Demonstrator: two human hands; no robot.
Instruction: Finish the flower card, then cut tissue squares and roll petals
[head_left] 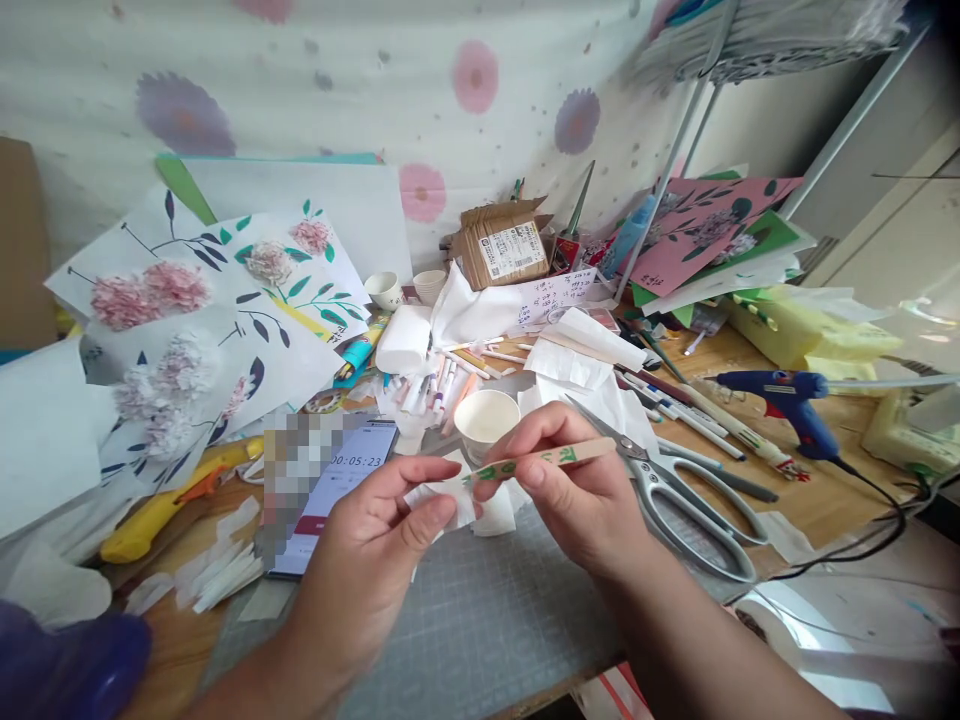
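Note:
Over the grey cutting mat, my right hand grips a pale flat stick with green marks along it, between thumb and fingers. The stick's left end reaches toward my left hand, whose thumb and fingertips pinch a small piece of white paper. Whether stick and paper touch is hard to see. Just behind my hands stands a white paper cup. More small white paper pieces lie beneath my fingers. Large scissors rest to the right of my right hand.
A phone showing a timer and a yellow utility knife lie to the left. Paper-flower pictures lean behind them. Markers and a cardboard box sit farther back. On the right is a blue glue gun with its cable.

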